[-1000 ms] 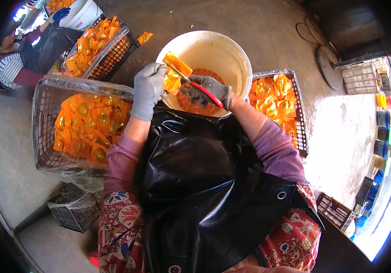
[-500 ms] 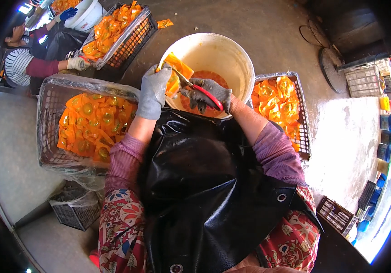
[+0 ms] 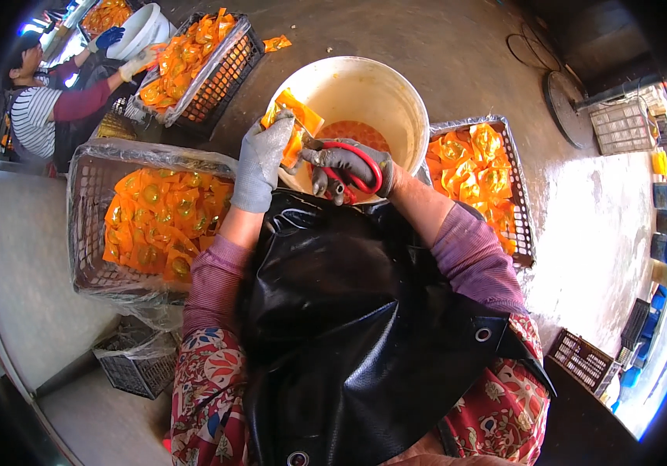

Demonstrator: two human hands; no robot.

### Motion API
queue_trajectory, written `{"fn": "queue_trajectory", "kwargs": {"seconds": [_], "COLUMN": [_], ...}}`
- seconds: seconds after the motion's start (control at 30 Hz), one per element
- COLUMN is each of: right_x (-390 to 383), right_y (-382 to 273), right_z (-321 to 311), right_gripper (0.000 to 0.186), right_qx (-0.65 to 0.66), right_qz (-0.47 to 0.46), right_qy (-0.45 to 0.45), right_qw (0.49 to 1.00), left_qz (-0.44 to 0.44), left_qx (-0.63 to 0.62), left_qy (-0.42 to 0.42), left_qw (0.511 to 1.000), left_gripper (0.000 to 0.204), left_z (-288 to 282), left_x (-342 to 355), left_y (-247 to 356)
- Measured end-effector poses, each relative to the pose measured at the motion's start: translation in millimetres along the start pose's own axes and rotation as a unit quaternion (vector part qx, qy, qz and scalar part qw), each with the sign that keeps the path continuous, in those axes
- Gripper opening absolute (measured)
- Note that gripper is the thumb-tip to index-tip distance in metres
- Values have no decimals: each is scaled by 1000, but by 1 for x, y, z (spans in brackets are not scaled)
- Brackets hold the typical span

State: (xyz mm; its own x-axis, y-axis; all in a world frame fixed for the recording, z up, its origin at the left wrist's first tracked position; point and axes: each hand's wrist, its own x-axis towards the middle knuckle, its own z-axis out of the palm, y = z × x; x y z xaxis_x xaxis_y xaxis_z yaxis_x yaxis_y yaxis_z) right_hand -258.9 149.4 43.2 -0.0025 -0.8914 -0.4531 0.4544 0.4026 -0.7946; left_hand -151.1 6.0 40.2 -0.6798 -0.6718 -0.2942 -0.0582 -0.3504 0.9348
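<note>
My left hand (image 3: 266, 155), in a grey glove, is closed on an orange plastic packet (image 3: 296, 116) above the left rim of a white bucket (image 3: 349, 74). Close beside it, my right hand (image 3: 349, 167), in a dark dirty glove, has its fingers curled round red-handled scissors (image 3: 366, 147). The right fingertips come near the packet's lower end; whether they touch it I cannot tell. Most of the scissor blades are hidden by the hand. Low in the bucket, orange round pieces (image 3: 353, 133) show, partly covered by my hands.
Left of me a lined dark crate (image 3: 89, 233) holds orange packets; another packed crate (image 3: 521, 206) stands right of the bucket. A co-worker (image 3: 34, 124) reaches over a third crate (image 3: 229, 74) at upper left. A single packet (image 3: 277, 43) lies on the floor. A black apron (image 3: 341, 311) covers my lap.
The scissors have swung in my right hand, from blades pointing at the packet to mostly hidden behind the curled fingers. My left hand keeps the packet. The co-worker's near hand has moved up over the crate.
</note>
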Motion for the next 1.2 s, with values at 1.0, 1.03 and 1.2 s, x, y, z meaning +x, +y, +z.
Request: {"fn": "queue_trajectory", "kwargs": {"seconds": [1.0,1.03,1.2], "right_x": [47,39,38], "right_y": [45,31,41], "right_z": [-41,-39,-38], "right_gripper": [32,33,37], "right_qx": [-324,-340,-408], "right_qz": [-107,10,-131], "right_qy": [99,92,168], "right_qw": [935,936,888], "left_qz": [-108,-123,-127], "left_qx": [31,6,-3], "left_qy": [99,111,146], "left_qw": [989,986,981], "left_gripper": [22,23,26], "left_z": [-8,-11,-9], "left_x": [15,13,12], "left_y": [11,14,15]}}
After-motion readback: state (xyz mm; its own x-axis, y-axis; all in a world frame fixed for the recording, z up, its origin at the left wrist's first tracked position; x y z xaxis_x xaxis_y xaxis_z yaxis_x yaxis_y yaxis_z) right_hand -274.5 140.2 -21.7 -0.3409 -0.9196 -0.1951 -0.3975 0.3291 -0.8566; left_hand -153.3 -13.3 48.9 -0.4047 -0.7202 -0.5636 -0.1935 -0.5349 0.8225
